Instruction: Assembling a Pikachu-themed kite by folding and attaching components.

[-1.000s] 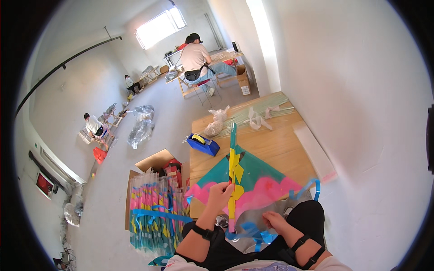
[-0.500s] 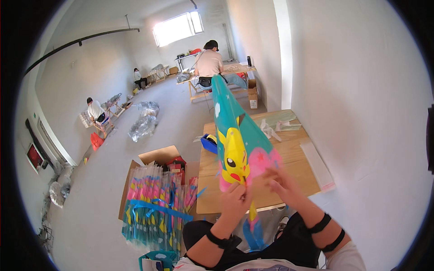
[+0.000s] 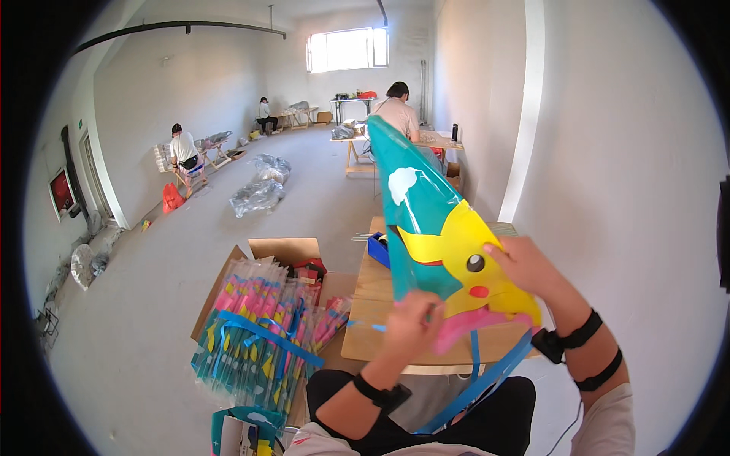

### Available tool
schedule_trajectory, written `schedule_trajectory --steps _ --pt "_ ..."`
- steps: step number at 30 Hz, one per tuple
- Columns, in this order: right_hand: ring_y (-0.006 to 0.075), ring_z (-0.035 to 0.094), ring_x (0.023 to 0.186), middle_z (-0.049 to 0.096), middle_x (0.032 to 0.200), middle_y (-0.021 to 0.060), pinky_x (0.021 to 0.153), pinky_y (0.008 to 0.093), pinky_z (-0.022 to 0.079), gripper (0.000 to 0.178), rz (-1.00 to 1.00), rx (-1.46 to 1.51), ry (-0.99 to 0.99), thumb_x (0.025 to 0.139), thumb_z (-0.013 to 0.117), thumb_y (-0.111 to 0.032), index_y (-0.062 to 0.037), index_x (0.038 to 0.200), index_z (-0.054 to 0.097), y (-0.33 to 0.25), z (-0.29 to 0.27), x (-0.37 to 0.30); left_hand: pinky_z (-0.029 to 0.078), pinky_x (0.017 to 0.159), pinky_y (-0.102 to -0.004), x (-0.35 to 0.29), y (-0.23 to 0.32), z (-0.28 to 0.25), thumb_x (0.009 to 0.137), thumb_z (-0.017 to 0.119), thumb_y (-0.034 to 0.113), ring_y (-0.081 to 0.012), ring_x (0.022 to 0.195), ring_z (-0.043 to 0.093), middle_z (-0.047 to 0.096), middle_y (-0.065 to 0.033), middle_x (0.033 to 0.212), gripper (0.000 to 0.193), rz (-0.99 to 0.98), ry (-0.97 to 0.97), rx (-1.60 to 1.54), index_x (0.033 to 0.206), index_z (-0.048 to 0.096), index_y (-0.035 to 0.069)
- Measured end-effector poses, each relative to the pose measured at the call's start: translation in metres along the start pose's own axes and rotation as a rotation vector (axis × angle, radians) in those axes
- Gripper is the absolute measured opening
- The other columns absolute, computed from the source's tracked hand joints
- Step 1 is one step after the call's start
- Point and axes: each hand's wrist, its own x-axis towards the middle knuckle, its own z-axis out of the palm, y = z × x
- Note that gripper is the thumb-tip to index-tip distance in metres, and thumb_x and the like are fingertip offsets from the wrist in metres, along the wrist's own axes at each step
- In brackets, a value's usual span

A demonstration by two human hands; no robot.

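Observation:
A teal kite (image 3: 426, 190) of thin plastic hangs tilted before me above the table, its tip pointing up and away. It bears a white cloud, a yellow cartoon head and a pink lower edge. My right hand (image 3: 525, 264) grips it at the right, thumb over the yellow head and the other fingers hidden behind. At the kite's lower left edge, my left hand (image 3: 414, 323) is closed on the sheet, slightly blurred. Blue ribbon tails (image 3: 487, 384) trail from the lower edge toward my lap.
The wooden table (image 3: 363, 319) carries a blue tape dispenser (image 3: 378, 249). To its left, an open carton (image 3: 285, 247) holds several packed kites (image 3: 251, 334) bound with blue ribbon. Clear plastic bags (image 3: 258, 194) lie on the floor. Several people sit at other tables, one person (image 3: 397, 114) ahead.
The kite has turned and spread, so the yellow head now faces me at the right. My right hand has taken hold of its right edge; my left moved to the lower left edge. My view rose.

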Motion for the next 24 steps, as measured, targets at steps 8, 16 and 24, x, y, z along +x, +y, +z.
schedule_trajectory --steps 8,16,24 --pt "0.0270 0.062 0.072 0.068 0.085 0.0152 0.069 0.0348 0.051 0.019 -0.218 -0.115 0.024 0.093 0.078 -0.013 0.0041 0.098 0.072 -0.023 -0.064 0.041 0.049 0.097 -0.0386 0.020 -0.079 -0.071 0.086 0.086 0.008 -0.0230 0.118 0.058 0.057 -0.0094 0.129 0.056 -0.253 0.327 -0.024 0.132 0.054 0.006" --pt "0.0108 0.065 0.079 0.071 0.084 0.0052 0.074 0.0276 0.053 0.011 0.005 0.218 -0.197 0.092 0.077 -0.005 0.0016 0.091 0.069 -0.019 -0.067 0.040 0.043 0.114 -0.0409 -0.013 -0.088 -0.051 0.095 0.076 0.000 -0.0215 0.137 0.053 0.059 -0.0111 0.142 0.045 -0.418 -0.038 -0.865 0.135 0.056 0.003" --pt "0.0105 0.065 0.079 0.070 0.082 0.0035 0.077 0.0266 0.053 0.008 0.017 0.239 -0.242 0.095 0.075 -0.006 0.0009 0.093 0.071 0.005 -0.080 0.029 0.047 0.105 -0.0335 -0.015 -0.060 -0.042 0.097 0.072 -0.005 -0.0174 0.122 0.063 0.070 -0.0065 0.128 0.029 -0.225 -0.022 -0.773 0.126 0.072 0.000"
